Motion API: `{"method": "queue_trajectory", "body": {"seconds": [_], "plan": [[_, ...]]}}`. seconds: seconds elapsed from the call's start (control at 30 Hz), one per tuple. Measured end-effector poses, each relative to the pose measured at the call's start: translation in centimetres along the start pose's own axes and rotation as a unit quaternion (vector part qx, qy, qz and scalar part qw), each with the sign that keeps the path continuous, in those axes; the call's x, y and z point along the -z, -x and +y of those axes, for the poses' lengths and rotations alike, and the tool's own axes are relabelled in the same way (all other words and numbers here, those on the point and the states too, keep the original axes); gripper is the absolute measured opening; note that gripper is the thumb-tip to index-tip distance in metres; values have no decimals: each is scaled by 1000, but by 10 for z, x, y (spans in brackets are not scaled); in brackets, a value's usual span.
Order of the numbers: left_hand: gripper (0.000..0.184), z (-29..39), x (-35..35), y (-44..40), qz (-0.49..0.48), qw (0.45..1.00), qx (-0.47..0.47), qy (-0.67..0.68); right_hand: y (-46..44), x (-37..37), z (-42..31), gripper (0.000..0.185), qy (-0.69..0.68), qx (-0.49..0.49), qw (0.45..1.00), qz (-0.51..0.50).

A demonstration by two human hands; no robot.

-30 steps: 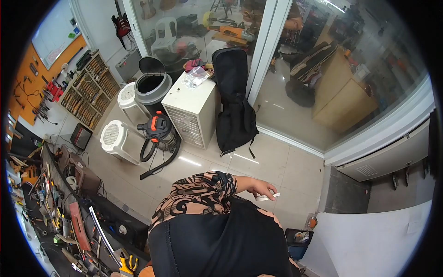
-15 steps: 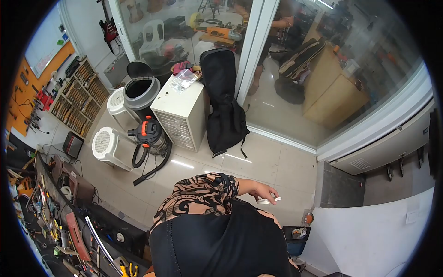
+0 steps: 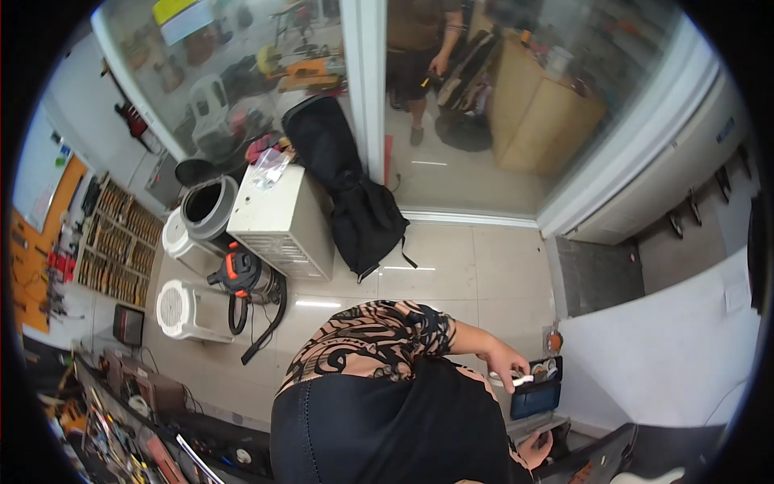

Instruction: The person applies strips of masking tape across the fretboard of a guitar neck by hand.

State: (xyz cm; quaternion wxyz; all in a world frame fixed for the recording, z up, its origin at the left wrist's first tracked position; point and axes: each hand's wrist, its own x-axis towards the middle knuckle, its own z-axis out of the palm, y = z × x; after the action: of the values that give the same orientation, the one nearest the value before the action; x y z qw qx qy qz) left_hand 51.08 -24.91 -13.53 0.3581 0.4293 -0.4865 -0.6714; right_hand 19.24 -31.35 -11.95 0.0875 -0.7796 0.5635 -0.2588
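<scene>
My left hand [image 3: 506, 365] is closed on a thin white ring-shaped item [image 3: 522, 379], perhaps a tape roll. It is at the upper left edge of a dark box [image 3: 535, 401] that has several round rolls [image 3: 546, 371] in it. Lower down, my right hand [image 3: 534, 450] shows beside my dark clothing, its fingers curved but apart, with nothing visible between them. A grey edge [image 3: 548, 427] lies just above that hand.
A cluttered workbench [image 3: 133, 398] runs along the lower left. On the tiled floor stand a vacuum cleaner [image 3: 246, 274], white stools [image 3: 177, 308], a bin [image 3: 210, 208], a white cabinet [image 3: 278, 218] and a black bag [image 3: 347, 194]. Behind glass, a person [image 3: 419, 48] stands.
The view has turned to the right. My left hand has moved with the white item to the dark box. My right hand has come into view, and more of the person behind the glass shows.
</scene>
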Motion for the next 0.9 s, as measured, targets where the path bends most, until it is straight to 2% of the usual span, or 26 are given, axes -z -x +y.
{"method": "queue_trajectory", "body": {"seconds": [0.03, 0.1, 0.13, 0.2, 0.23, 0.3, 0.33, 0.4, 0.47, 0.5, 0.53, 0.6, 0.63, 0.73, 0.77, 0.87, 0.9], "plan": [[74, 6, -7, -16, -13, 1000, 7, -5, 4, 13, -26, 41, -37, -23, 999, -6], [80, 19, -24, -48, -87, 986, -57, -128, 3, 30, -37, 34, -151, -68, 985, -50], [85, 25, -34, -65, -125, 979, -81, -141, 2, 38, -36, 34, -152, -83, 984, -42], [82, 38, -60, -93, -154, 963, -134, -178, 2, 49, -31, 35, -184, -66, 981, -18], [82, 42, -72, -109, -172, 959, -126, -187, 2, 53, -18, 36, -178, -61, 982, -21], [79, 46, -99, -138, -199, 939, -196, -203, 4, 59, 1, 39, -185, -71, 980, 13], [79, 49, -111, -149, -215, 936, -186, -209, 5, 65, 2, 42, -187, -65, 980, 34], [76, 57, -136, -169, -249, 918, -224, -213, 6, 82, 11, 40, -182, -126, 975, 33], [76, 67, -155, -187, -274, 910, -219, -220, 9, 95, 32, 38, -145, -115, 982, 36], [76, 67, -164, -198, -291, 902, -223, -228, 9, 104, 31, 30, -109, -139, 982, 60], [76, 67, -173, -208, -307, 894, -226, -234, 9, 118, 29, 30, -110, -153, 980, 66], [77, 70, -190, -224, -327, 890, -210, -241, 6, 145, 27, 47, -145, -242, 959, 8], [78, 72, -198, -231, -333, 888, -200, -247, 5, 149, 34, 42, -159, -202, 965, 58], [79, 64, -218, -257, -379, 869, -189, -256, 4, 162, 51, 35, -190, -243, 949, 60], [77, 63, -224, -263, -393, 869, -204, -221, 4, 164, 56, 29, -171, -263, 948, 53], [74, 63, -232, -277, -389, 867, -198, -240, 1, 163, 68, 30, -133, -301, 943, 58], [74, 65, -231, -283, -399, 864, -197, -235, 7, 151, 88, 30, -195, -297, 931, 85]]}}
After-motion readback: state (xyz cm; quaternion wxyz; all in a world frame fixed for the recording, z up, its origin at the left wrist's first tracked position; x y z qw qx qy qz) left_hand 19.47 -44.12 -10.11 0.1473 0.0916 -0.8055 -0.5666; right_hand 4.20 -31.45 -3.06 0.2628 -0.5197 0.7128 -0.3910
